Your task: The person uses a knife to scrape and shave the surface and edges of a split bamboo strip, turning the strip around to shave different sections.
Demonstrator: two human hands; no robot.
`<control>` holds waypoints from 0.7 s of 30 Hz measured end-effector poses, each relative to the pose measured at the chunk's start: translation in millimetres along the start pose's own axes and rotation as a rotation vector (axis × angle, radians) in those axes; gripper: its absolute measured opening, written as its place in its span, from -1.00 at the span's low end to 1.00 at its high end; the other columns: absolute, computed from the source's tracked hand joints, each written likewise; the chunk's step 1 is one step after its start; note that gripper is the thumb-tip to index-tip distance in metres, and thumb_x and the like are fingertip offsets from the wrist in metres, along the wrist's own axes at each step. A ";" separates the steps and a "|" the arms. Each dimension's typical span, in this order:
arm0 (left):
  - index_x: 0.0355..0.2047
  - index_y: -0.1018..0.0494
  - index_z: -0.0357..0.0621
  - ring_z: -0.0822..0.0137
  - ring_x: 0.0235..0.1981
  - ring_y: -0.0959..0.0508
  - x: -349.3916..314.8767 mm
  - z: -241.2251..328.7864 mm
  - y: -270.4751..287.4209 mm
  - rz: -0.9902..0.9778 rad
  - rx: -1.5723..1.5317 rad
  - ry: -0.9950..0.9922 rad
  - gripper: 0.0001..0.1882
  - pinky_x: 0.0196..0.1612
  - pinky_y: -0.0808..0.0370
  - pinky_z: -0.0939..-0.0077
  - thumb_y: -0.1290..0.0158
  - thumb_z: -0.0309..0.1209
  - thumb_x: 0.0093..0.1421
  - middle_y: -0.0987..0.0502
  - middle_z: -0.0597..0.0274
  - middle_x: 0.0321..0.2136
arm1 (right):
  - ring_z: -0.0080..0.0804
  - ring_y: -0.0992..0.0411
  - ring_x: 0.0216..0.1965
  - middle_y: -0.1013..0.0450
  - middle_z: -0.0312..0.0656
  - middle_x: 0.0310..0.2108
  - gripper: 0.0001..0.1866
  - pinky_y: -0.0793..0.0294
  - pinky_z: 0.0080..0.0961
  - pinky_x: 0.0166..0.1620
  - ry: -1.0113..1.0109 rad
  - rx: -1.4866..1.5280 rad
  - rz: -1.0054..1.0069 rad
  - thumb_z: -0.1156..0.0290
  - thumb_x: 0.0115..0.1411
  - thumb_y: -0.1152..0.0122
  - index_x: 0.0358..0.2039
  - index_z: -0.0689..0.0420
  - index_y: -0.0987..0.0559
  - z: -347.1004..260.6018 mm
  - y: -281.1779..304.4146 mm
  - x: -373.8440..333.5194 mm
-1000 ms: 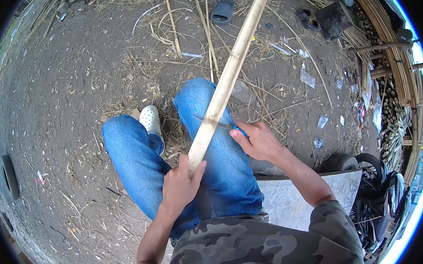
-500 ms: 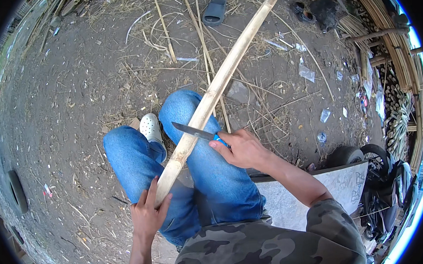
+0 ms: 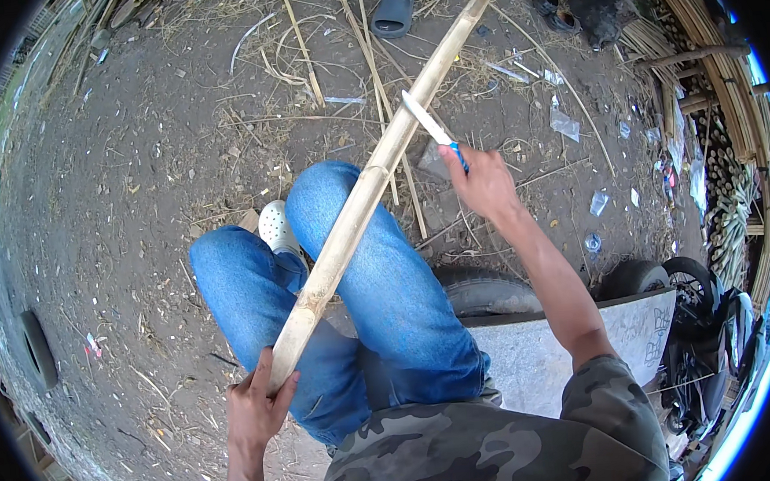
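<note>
While scrawl (image 3: 659,331) marks the slab (image 3: 533,355), left hand (image 3: 258,405) grips bamboo (image 3: 355,209), right hand (image 3: 486,184) a knife (image 3: 428,119).

Split bamboo pole (image 3: 360,198) runs diag. over R leg of blue jeans (image 3: 397,293), near end gripped in L hand (image 3: 258,398). R hand (image 3: 486,184), just R of pole, holds blue-handled knife (image 3: 428,121), blade across pole's far half. Grey slide sandal (image 3: 393,11) L of pole's far end; white perforated clog (image 3: 274,224) L of pole's mid. Tyre (image 3: 39,348) well L of pole; bamboo stack (image 3: 733,87) & motorbike (image 3: 700,345) well R of it.
</note>
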State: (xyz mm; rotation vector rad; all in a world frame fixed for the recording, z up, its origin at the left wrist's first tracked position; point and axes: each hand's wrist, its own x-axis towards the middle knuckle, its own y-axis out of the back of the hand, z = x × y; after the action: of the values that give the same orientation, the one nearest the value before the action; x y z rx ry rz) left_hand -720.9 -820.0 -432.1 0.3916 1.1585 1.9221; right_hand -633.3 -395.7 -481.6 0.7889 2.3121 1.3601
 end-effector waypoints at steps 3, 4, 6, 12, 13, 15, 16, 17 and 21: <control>0.03 -0.39 -0.33 0.07 -0.67 -0.61 -23.9 -13.5 5.1 -0.029 -0.045 0.073 -0.44 -0.66 -0.49 0.28 -0.25 -0.25 0.12 -0.54 -0.07 -0.65 | 0.15 -0.46 -0.59 -0.39 0.09 -0.74 -0.38 -0.46 -0.03 -0.43 -0.033 -0.042 0.081 -0.08 0.34 0.11 -0.46 0.27 -0.58 27.1 12.6 12.8; 0.03 -0.39 -0.33 0.07 -0.67 -0.61 -28.0 -14.7 3.8 -0.027 -0.042 0.066 -0.44 -0.66 -0.49 0.28 -0.25 -0.25 0.12 -0.54 -0.07 -0.65 | 0.13 -0.47 -0.59 -0.39 0.08 -0.74 -0.36 -0.45 -0.03 -0.43 -0.004 -0.030 0.100 -0.10 0.35 0.14 -0.43 0.27 -0.59 27.3 13.4 11.9; 0.04 -0.39 -0.33 0.07 -0.67 -0.61 -33.0 -15.6 -3.9 -0.010 -0.021 0.076 -0.43 -0.65 -0.50 0.28 -0.26 -0.24 0.11 -0.54 -0.06 -0.65 | 0.11 -0.43 -0.66 -0.36 0.05 -0.77 -0.44 -0.43 -0.08 -0.51 0.023 0.133 -0.081 -0.03 0.34 0.07 -0.51 0.23 -0.56 -30.9 10.0 -15.7; 0.05 -0.40 -0.29 0.09 -0.65 -0.62 -8.7 2.3 -10.9 -0.016 -0.021 0.039 -0.42 -0.64 -0.51 0.29 -0.26 -0.21 0.11 -0.59 -0.07 -0.58 | -0.04 -0.42 -0.74 -0.34 -0.06 -0.81 -0.55 -0.42 -0.16 -0.59 0.427 0.047 -0.272 0.02 0.25 -0.13 -0.56 0.16 -0.50 -82.8 -12.7 -82.9; 0.05 -0.40 -0.27 0.09 -0.64 -0.63 -7.7 1.3 -11.1 -0.018 -0.008 0.025 -0.42 -0.63 -0.52 0.29 -0.26 -0.22 0.11 -0.59 -0.07 -0.55 | -0.04 -0.42 -0.74 -0.35 -0.06 -0.81 -0.55 -0.43 -0.15 -0.58 0.404 0.018 -0.242 0.01 0.26 -0.12 -0.56 0.15 -0.50 -73.2 -10.8 -70.5; 0.06 -0.39 -0.26 0.09 -0.64 -0.63 -3.1 4.6 -10.7 -0.021 0.001 0.013 -0.43 -0.63 -0.52 0.29 -0.26 -0.22 0.11 -0.60 -0.07 -0.53 | -0.02 -0.43 -0.72 -0.38 -0.06 -0.79 -0.55 -0.44 -0.14 -0.57 0.395 -0.042 -0.194 0.00 0.26 -0.10 -0.54 0.14 -0.52 -61.6 -9.4 -52.3; 0.07 -0.39 -0.24 0.08 -0.63 -0.63 -0.5 10.4 -9.5 -0.027 0.005 0.017 -0.43 -0.63 -0.53 0.29 -0.25 -0.22 0.11 -0.61 -0.08 -0.51 | -0.02 -0.43 -0.72 -0.38 -0.06 -0.79 -0.55 -0.44 -0.14 -0.57 0.397 -0.046 -0.198 0.00 0.26 -0.10 -0.54 0.14 -0.52 -58.9 -10.7 -48.5; 0.07 -0.38 -0.23 0.06 -0.62 -0.63 2.3 15.0 -9.1 -0.030 0.009 0.018 -0.43 -0.62 -0.54 0.29 -0.25 -0.22 0.11 -0.61 -0.09 -0.49 | -0.02 -0.44 -0.71 -0.38 -0.07 -0.78 -0.55 -0.44 -0.13 -0.57 0.381 -0.053 -0.161 -0.01 0.26 -0.10 -0.54 0.14 -0.52 -55.6 -11.5 -44.5; 0.08 -0.37 -0.22 0.03 -0.60 -0.64 1.8 22.9 -9.0 -0.009 -0.001 0.011 -0.43 -0.61 -0.55 0.28 -0.25 -0.23 0.12 -0.61 -0.08 -0.49 | -0.01 -0.46 -0.69 -0.39 -0.06 -0.79 -0.50 -0.46 -0.14 -0.56 0.327 -0.067 -0.060 -0.05 0.27 -0.06 -0.54 0.14 -0.54 -42.2 -15.6 -31.0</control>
State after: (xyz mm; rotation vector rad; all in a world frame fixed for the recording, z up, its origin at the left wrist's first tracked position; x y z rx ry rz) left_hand -703.2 -803.3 -427.9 0.3749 1.1647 1.9196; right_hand -636.5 -449.8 -474.5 0.5014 2.4918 1.6323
